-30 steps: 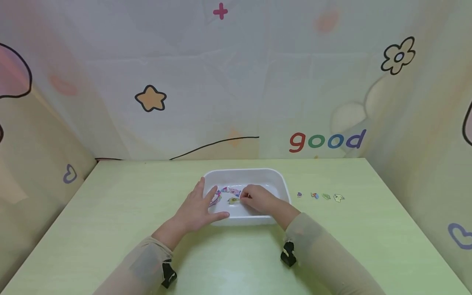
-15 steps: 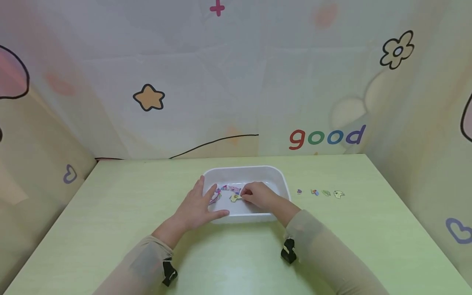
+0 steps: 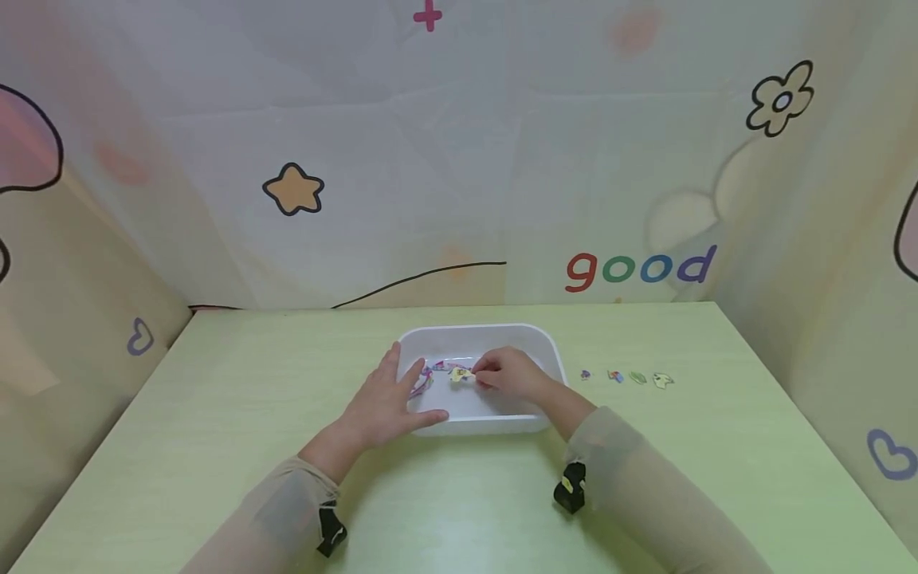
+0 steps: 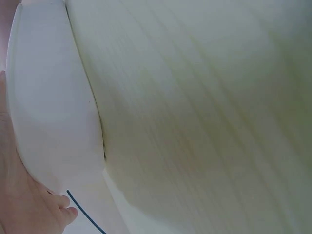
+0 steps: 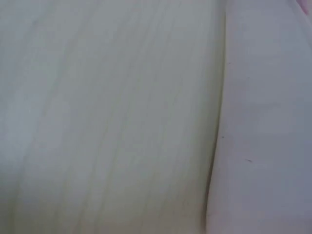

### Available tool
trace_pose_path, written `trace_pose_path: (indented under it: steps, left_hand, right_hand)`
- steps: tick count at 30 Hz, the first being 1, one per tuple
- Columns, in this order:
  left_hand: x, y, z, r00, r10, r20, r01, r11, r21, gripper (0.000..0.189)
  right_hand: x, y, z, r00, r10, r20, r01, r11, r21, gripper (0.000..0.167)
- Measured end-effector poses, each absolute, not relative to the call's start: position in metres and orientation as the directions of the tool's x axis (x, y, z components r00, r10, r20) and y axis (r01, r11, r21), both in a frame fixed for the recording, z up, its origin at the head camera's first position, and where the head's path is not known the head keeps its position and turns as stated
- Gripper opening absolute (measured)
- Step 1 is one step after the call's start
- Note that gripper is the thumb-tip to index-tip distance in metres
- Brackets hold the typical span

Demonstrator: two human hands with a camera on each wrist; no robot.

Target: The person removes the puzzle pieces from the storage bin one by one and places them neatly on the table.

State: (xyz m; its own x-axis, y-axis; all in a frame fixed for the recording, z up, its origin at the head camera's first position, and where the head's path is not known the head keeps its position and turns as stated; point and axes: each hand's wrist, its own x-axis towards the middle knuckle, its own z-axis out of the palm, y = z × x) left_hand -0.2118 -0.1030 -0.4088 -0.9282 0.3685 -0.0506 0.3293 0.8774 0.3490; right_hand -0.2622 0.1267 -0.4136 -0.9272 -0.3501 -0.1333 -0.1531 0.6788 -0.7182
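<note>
Worktop (image 3: 459,502), pale yellow-green with a wood-grain print, carries a smooth white tray (image 3: 505,406), rectangular with rounded corners, centred nearer the far edge than the near one. Left hand (image 3: 376,402), in a thin beige sleeve (image 3: 265,514), is spread wide with fingers extended over the tray's left end and thumb at its near rim; it grips no piece. Partly behind its fingers lies a curved pink-and-purple piece (image 3: 421,384), flat and printed, near the tray's left end; similar pink pieces (image 3: 441,367) run beside it towards the far side. Right hand (image 3: 512,375), fingers bent, pinches the right end of an irregular yellow cut-out (image 3: 460,375) inside the tray, left of its middle; paper or plastic cannot be told. Beyond the tray's right end, in a row on the worktop, lie a small purple piece (image 3: 586,375), a red-and-blue piece (image 3: 615,376), a leaf-shaped green piece (image 3: 637,378) and a pale, dark-edged piece (image 3: 663,380). Left wrist view alone shows a blue line (image 4: 85,212) beyond the tray; right wrist view alone shows fine dark marks (image 5: 248,161) on the tray's outer wall. Only the head view shows the pinch.
</note>
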Motion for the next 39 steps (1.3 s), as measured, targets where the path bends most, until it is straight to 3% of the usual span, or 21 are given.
trace_pose_path:
  steps: [17,39]
  left_hand:
    - [-0.213,-0.104,-0.413,-0.928,0.371,-0.031,0.341,0.88,0.332,0.097]
    - [-0.211,-0.104,-0.411,-0.921,0.388,-0.007,0.365,0.871,0.329,0.095]
  right_hand:
    - [-0.248,0.16,-0.388,-0.92,-0.328,-0.215,0.011,0.525,-0.851,0.025]
    - [-0.23,0.214,-0.382,-0.935,-0.274,-0.225,0.071,0.476,-0.876,0.034]
